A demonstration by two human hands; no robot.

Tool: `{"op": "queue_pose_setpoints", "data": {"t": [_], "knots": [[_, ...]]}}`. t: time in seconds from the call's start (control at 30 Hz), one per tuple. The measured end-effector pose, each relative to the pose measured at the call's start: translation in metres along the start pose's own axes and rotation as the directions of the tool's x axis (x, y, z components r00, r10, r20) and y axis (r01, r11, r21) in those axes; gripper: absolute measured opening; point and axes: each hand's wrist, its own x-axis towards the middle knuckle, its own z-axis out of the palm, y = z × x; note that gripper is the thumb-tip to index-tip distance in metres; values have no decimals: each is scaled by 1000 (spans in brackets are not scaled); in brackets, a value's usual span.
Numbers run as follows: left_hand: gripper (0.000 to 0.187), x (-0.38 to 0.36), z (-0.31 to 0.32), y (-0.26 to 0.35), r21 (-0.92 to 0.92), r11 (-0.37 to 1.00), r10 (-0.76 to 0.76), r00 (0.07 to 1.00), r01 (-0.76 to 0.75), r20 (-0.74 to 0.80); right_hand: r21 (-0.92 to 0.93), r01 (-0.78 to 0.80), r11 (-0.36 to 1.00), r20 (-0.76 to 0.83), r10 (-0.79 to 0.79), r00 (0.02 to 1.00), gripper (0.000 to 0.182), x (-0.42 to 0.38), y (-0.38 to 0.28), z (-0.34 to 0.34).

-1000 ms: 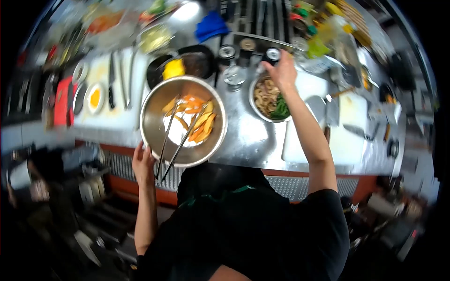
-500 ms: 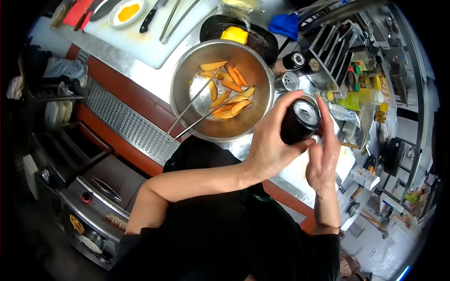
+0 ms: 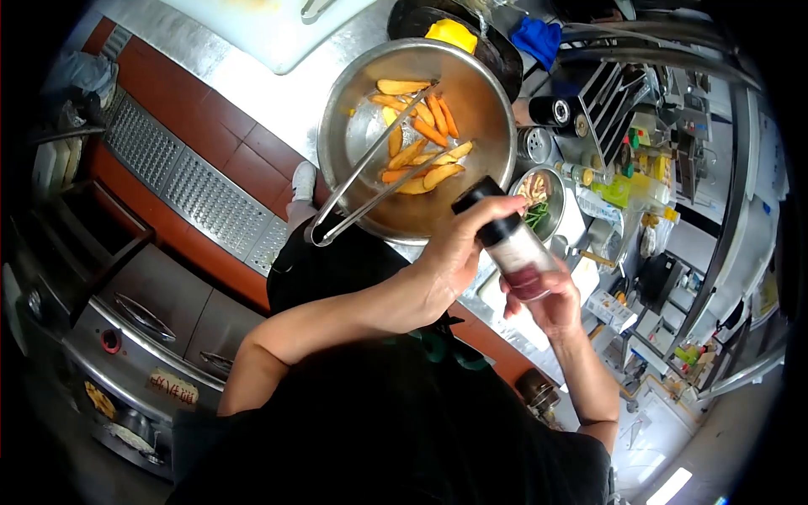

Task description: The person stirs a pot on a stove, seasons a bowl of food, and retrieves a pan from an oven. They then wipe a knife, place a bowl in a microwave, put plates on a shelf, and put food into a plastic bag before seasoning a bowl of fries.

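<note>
I hold a seasoning grinder [image 3: 515, 252] tilted, its black top toward the bowl and dark reddish contents in its clear end. My left hand [image 3: 450, 257] closes around the black top, and my right hand [image 3: 557, 305] grips the clear end. Beyond them stands a large steel mixing bowl [image 3: 488, 109]. Potato wedges [image 3: 442, 176] and orange sticks [image 3: 429, 132] lie inside it. Metal tongs [image 3: 318, 233] rest across the bowl, their bent end over the near rim.
Black-topped jars [image 3: 550, 110] and a holed shaker [image 3: 534, 145] stand right of the bowl. A small bowl [image 3: 559, 202] holds chopped food and greens. A dark pan [image 3: 501, 63] with a yellow piece [image 3: 453, 34] and a white cutting board [image 3: 278, 38] lie behind.
The grinder has tipped from end-on to lying sideways, showing its clear body. My left hand has shifted left toward the bowl. The view has turned, and the small bowl now shows.
</note>
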Motion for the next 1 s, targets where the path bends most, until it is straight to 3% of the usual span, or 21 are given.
{"op": "queue_pose_setpoints", "data": {"t": [0.13,0.17,0.27,0.3,0.33,0.47,0.5,0.53,0.6,0.63,0.67,0.7,0.73,0.77,0.8,0.83,0.87,0.9,0.93,0.97,1.0], "knots": [[37,5,-5,-10,-111,993,17,974,-43,-226,-566,363,740,167,-328,930,74,4,-24,2],[43,9,-11,-13,-139,989,-79,958,42,-274,-857,498,132,387,-473,791,77,2,-42,8],[33,16,-19,-11,-207,978,-75,977,33,-200,-856,517,-21,468,-458,756,76,1,-41,8],[33,16,-20,-14,-211,976,-63,996,47,-70,-659,374,652,183,-343,921,73,2,-24,2],[32,15,-17,-12,-211,976,-40,997,52,61,-126,47,991,39,-42,998,70,6,-13,-4],[37,21,3,-14,-49,985,-169,985,167,-39,-153,-139,978,35,146,989,70,3,-42,-16],[39,42,0,-26,-28,987,-162,986,161,-27,-776,377,507,220,-342,914,75,5,-52,-11],[35,65,2,-33,-62,982,-180,982,176,-65,-952,298,-66,303,-316,899,80,7,-56,-14],[32,101,14,-21,-67,989,-144,960,132,-239,-914,335,-230,405,-469,785,83,29,-54,-21],[31,88,24,-2,-115,989,-102,988,89,-119,-935,352,-50,324,-525,787,81,38,-59,-21],[30,75,36,20,-175,984,-43,999,42,1,-770,502,393,205,-592,779,74,53,-54,-26],[32,90,35,24,-196,978,102,985,-73,139,-336,389,858,89,-382,920,70,62,-60,-28],[31,76,42,38,-171,981,111,988,-91,111,229,75,970,126,-106,986,68,64,-64,-27],[31,74,37,43,-199,975,119,987,-96,105,314,147,938,-7,-152,988,68,37,-107,31],[30,74,34,47,-226,969,129,986,-103,104,199,89,976,117,-113,987,64,56,-93,3],[31,75,31,46,-252,957,169,983,-147,66,-417,473,776,172,-444,879,65,61,-95,4],[32,74,26,46,-181,970,153,985,-165,-78,-795,591,133,405,-610,681,67,65,-97,7],[32,82,19,45,-201,969,108,978,-144,-181,-833,446,-327,548,-597,586,77,66,-96,9],[32,67,31,56,-223,967,54,958,-121,-282,-775,355,-523,628,-570,530,82,66,-100,17],[30,40,39,63,-247,969,-23,990,-13,-141,-861,438,-259,500,-589,635,79,64,-91,12],[29,49,26,54,-200,971,116,989,-132,-88,-883,470,21,376,-568,732,75,63,-79,6]]}}
